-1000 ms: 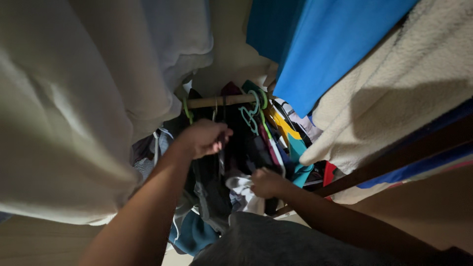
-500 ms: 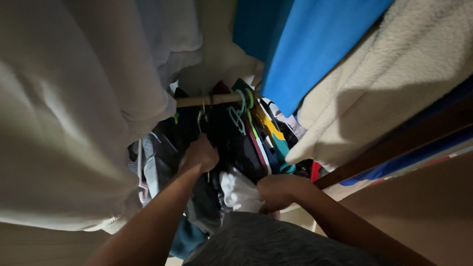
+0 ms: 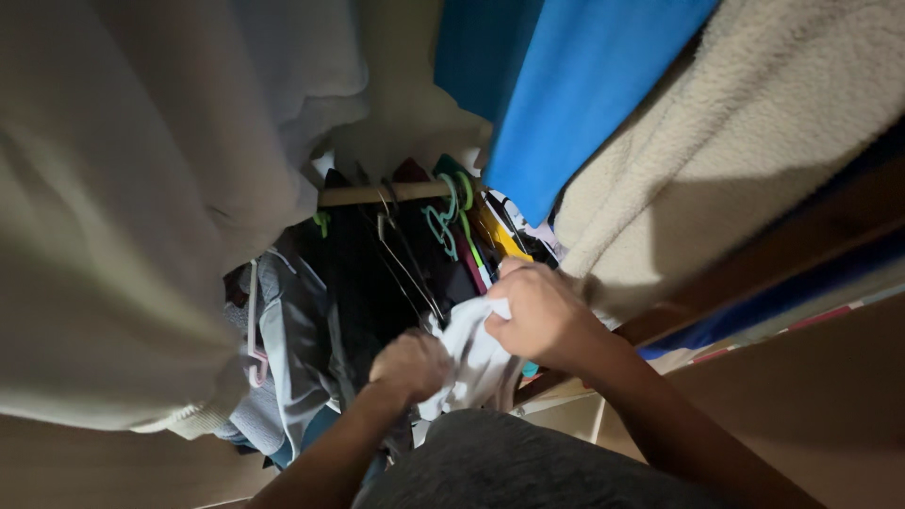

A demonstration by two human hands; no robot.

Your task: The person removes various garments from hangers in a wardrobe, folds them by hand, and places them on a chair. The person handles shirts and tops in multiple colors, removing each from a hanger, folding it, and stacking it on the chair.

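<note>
I look down into a closet. A white garment (image 3: 471, 363) sits between my two hands. My left hand (image 3: 410, 366) grips its lower left part, low among dark hanging clothes (image 3: 363, 273). My right hand (image 3: 539, 316) clutches its upper right edge. A bare metal wire hanger (image 3: 405, 259) slants from the wooden rod (image 3: 377, 194) down toward the white garment. Several teal and green hangers (image 3: 448, 212) hook on the rod beside it.
Large pale cloths (image 3: 141, 207) hang at the left. A blue cloth (image 3: 575, 85) and a cream fleecy blanket (image 3: 754, 141) hang at the upper right. A dark wooden rail (image 3: 782, 254) slants across the right. A grey and white garment (image 3: 283, 349) hangs lower left.
My left hand came down from the hanger hook to the white garment. My right hand lifted the white garment up and left. A bare wire hanger now shows.
</note>
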